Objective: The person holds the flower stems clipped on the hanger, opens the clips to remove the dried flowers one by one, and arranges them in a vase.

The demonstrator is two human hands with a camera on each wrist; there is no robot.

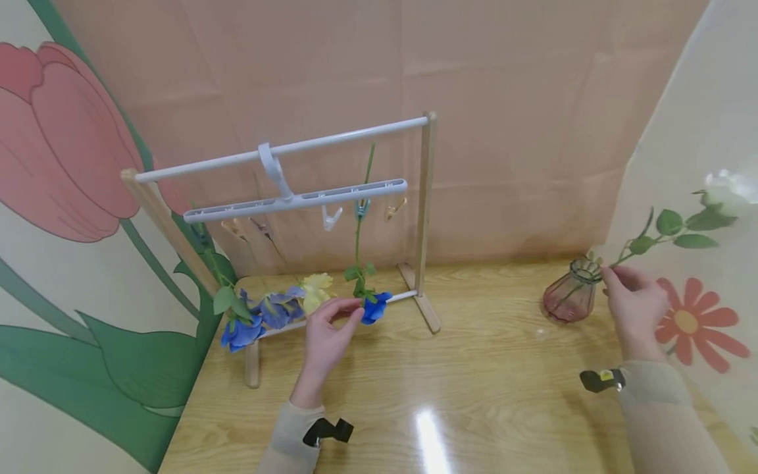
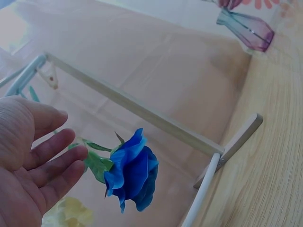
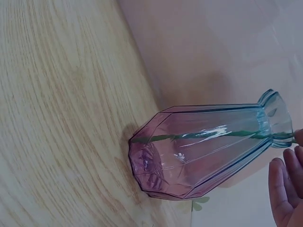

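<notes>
A white artificial rose (image 1: 730, 192) leans out of a pink-and-teal glass vase (image 1: 568, 299), its green stem (image 3: 199, 135) reaching down inside the glass. My right hand (image 1: 638, 304) pinches that stem just above the vase's rim. Over at the rack, a blue rose (image 1: 376, 308) hangs head down from a teal clip (image 1: 362, 209). My left hand (image 1: 333, 329) is right beside this bloom. In the left wrist view, its loosely bent fingers (image 2: 61, 182) are behind the blue petals, with no flower gripped.
A wood-and-white rack (image 1: 425, 217) carries a white clip hanger (image 1: 296, 201). Another blue rose (image 1: 243, 334), a purple-blue flower (image 1: 278, 309) and a yellow flower (image 1: 316, 291) hang at its left. White and yellow clips dangle from the hanger. Everything stands on a wooden table (image 1: 491, 375).
</notes>
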